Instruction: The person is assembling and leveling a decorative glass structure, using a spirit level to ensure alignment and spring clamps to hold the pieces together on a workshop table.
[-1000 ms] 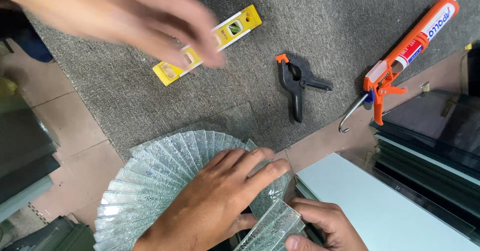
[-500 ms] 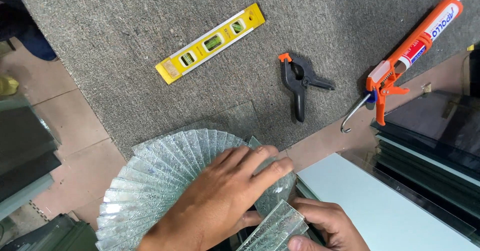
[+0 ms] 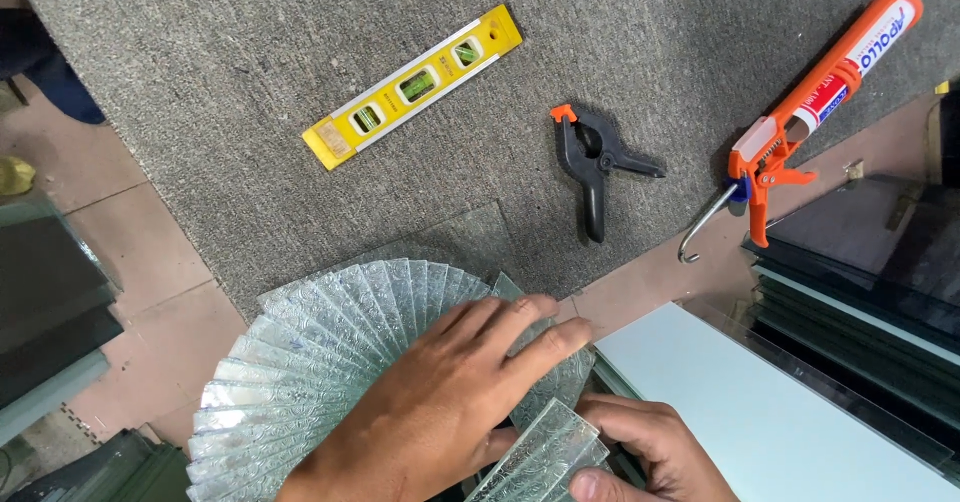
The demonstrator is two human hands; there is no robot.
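Left hand (image 3: pixel 440 417) spread flat, palm down, on the fan of patterned glass strips (image 3: pixel 300 362) at lower centre of the frame; right hand (image 3: pixel 640 452) at the bottom edge pinching one more glass strip (image 3: pixel 545 457) between thumb and fingers, just beside the fan's right end. By the look of it well along: many strips already fanned on the grey carpet (image 3: pixel 300 52), one in hand to add (how many remain, impossible to tell). No container except the orange caulking gun (image 3: pixel 800 122) at upper right, holding a sealant tube; yellow spirit level (image 3: pixel 412 86) and black spring clamp (image 3: pixel 595 162) lying untouched, well apart from the hands.
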